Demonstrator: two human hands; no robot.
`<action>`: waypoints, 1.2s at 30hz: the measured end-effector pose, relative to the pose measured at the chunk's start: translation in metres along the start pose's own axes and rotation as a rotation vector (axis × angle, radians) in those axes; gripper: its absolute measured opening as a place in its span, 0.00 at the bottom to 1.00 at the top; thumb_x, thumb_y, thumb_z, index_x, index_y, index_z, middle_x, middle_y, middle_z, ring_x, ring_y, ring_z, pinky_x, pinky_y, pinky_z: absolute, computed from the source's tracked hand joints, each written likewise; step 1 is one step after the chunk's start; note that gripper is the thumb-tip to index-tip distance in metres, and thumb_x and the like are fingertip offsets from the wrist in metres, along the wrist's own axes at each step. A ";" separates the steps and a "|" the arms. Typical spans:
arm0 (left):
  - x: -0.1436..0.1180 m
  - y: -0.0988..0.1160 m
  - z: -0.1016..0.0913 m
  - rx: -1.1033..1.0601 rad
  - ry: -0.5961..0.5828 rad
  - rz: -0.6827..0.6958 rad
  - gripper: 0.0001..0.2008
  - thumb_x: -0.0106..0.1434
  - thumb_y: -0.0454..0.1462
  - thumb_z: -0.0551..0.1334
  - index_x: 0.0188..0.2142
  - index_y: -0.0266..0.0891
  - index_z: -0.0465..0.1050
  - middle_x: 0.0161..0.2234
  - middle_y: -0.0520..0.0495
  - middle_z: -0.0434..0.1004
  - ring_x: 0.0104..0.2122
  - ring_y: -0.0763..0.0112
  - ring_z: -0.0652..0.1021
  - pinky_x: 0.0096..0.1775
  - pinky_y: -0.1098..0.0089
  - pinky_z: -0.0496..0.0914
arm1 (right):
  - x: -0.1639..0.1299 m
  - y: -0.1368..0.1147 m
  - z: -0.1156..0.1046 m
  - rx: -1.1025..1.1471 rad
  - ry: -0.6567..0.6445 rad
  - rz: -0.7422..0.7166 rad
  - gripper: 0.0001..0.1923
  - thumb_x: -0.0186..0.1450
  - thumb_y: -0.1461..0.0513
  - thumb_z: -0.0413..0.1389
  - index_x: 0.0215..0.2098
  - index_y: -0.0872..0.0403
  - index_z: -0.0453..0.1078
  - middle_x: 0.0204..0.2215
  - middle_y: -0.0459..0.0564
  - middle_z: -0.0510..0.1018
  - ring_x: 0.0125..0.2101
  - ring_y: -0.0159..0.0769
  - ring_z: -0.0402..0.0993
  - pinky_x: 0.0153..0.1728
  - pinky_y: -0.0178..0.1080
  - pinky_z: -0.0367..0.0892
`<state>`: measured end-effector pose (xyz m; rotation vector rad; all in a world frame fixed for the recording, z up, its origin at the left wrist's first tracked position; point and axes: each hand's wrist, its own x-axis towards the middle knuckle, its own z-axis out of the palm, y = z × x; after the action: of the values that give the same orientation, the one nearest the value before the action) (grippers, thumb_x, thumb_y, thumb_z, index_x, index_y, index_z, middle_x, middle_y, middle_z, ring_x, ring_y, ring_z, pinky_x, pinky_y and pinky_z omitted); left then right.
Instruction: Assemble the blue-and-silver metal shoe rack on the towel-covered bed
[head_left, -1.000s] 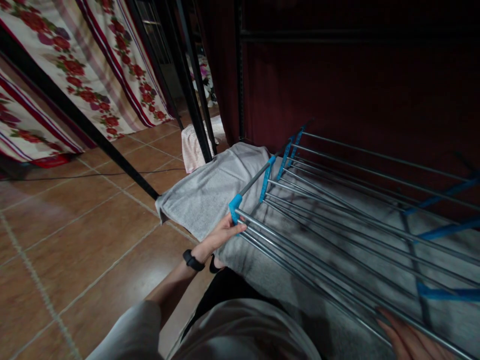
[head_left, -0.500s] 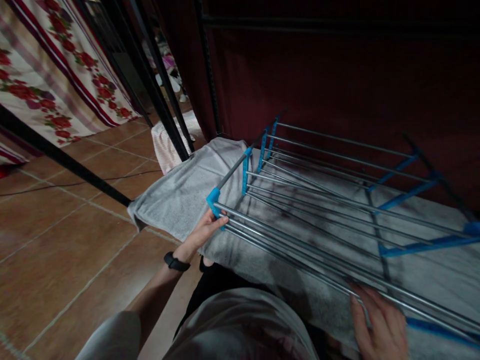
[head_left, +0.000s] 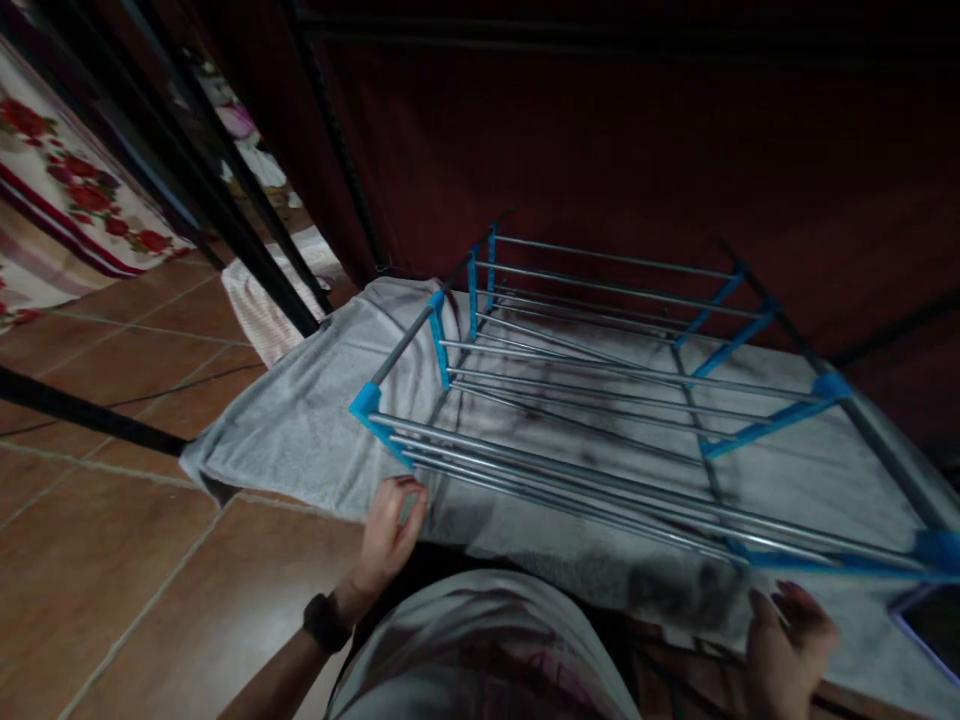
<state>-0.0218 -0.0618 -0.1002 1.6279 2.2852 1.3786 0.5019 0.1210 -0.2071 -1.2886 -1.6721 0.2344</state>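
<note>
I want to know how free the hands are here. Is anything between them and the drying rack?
Nothing visible. The left hand is at the rack by its near bars; the right hand is just below its near edge, over the grey towel.

Brown floor tiles (head_left: 112,560) fill the near left. A floral curtain (head_left: 67,200) hangs at the far left behind black poles (head_left: 247,250). A dark red cloth wall (head_left: 600,130) spans the far side.
</note>
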 end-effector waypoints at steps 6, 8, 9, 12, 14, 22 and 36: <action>0.028 0.065 0.079 0.155 -0.505 0.518 0.19 0.68 0.32 0.54 0.57 0.43 0.68 0.52 0.41 0.75 0.53 0.56 0.74 0.56 0.56 0.65 | 0.027 -0.042 0.028 0.205 0.049 0.569 0.26 0.58 0.50 0.57 0.51 0.54 0.63 0.42 0.51 0.73 0.42 0.42 0.70 0.46 0.45 0.67; 0.040 0.090 0.108 0.173 -0.600 0.543 0.21 0.69 0.32 0.53 0.60 0.43 0.66 0.53 0.39 0.75 0.53 0.54 0.75 0.54 0.55 0.66 | 0.034 -0.043 0.030 0.177 0.010 0.587 0.26 0.56 0.51 0.57 0.48 0.55 0.65 0.42 0.53 0.74 0.43 0.43 0.71 0.49 0.49 0.66; 0.045 0.100 0.120 0.176 -0.647 0.535 0.21 0.69 0.32 0.53 0.60 0.43 0.66 0.52 0.38 0.76 0.52 0.53 0.75 0.53 0.55 0.67 | 0.037 -0.041 0.029 0.159 -0.019 0.591 0.26 0.55 0.51 0.57 0.48 0.55 0.66 0.42 0.54 0.75 0.43 0.44 0.71 0.50 0.50 0.65; 0.054 0.121 0.147 0.151 -0.801 0.476 0.18 0.69 0.33 0.53 0.56 0.44 0.70 0.45 0.38 0.80 0.45 0.55 0.79 0.47 0.58 0.69 | 0.041 -0.034 0.024 0.144 -0.084 0.590 0.27 0.55 0.50 0.57 0.49 0.56 0.68 0.45 0.56 0.76 0.45 0.44 0.71 0.53 0.51 0.62; 0.057 0.126 0.156 0.101 -0.876 0.426 0.18 0.69 0.33 0.52 0.55 0.45 0.72 0.42 0.39 0.81 0.40 0.55 0.81 0.43 0.60 0.70 | 0.044 -0.033 0.021 0.166 -0.109 0.575 0.28 0.56 0.48 0.57 0.49 0.56 0.68 0.47 0.56 0.77 0.47 0.44 0.71 0.54 0.50 0.62; 0.064 0.134 0.151 0.035 -0.882 0.357 0.17 0.69 0.38 0.55 0.54 0.48 0.73 0.40 0.42 0.83 0.38 0.58 0.81 0.38 0.67 0.68 | 0.057 -0.057 0.020 0.012 -0.073 0.606 0.33 0.58 0.37 0.52 0.42 0.57 0.71 0.34 0.54 0.78 0.35 0.42 0.71 0.41 0.44 0.64; 0.071 0.142 0.142 0.018 -0.958 0.285 0.17 0.69 0.40 0.52 0.50 0.47 0.75 0.42 0.43 0.82 0.41 0.54 0.81 0.39 0.63 0.67 | 0.062 -0.074 0.021 -0.081 -0.010 0.667 0.23 0.63 0.42 0.47 0.35 0.52 0.65 0.26 0.48 0.72 0.31 0.40 0.66 0.36 0.41 0.58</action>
<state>0.1198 0.0927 -0.0626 2.0385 1.5326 0.3828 0.4412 0.1487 -0.1344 -1.8791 -1.2171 0.5703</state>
